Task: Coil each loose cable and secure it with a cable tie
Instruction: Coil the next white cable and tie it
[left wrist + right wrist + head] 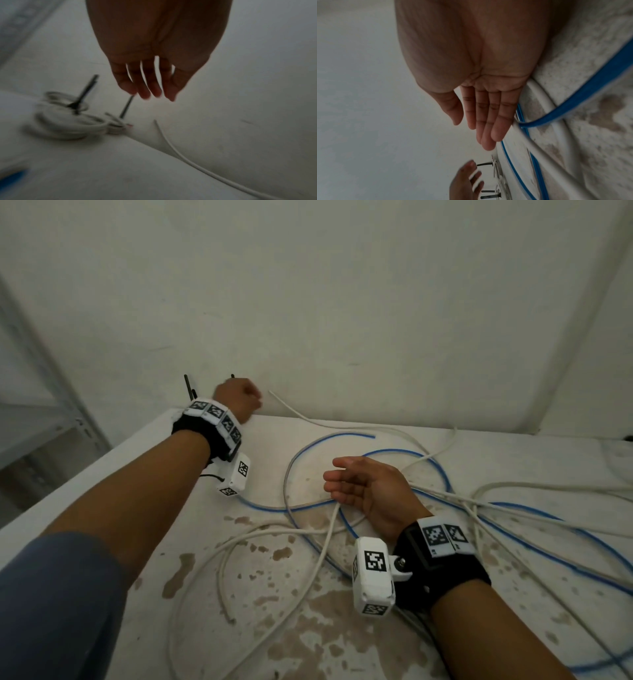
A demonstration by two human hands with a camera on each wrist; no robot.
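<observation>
The stained white tabletop [394, 628] carries a sprawl of loose cable: long white round cables [323, 546] looping across the middle and a blue flat cable [442, 470] crossing them, none of it coiled yet. At the far left corner, against the wall, sit the small finished white coils [68, 124], each with the tail of a black plastic cable tie [85, 92] sticking up; they are blurred in the left wrist view.

To my eye the step in hand is starting the next cable. I'd pick one free end, such as the white tip [274, 395] lying near the wall, and draw that one strand clear of the blue one before winding even loops, or the crossing strands will drag along.

The left hand [239, 400] hovers over the far corner near the ties, fingers [145, 92] hanging straight and slightly parted, gripping nothing. The right hand [366, 487] is flat and relaxed, palm inward, its edge down among the crossing cables, touching or just beside a white strand, holding nothing.
</observation>
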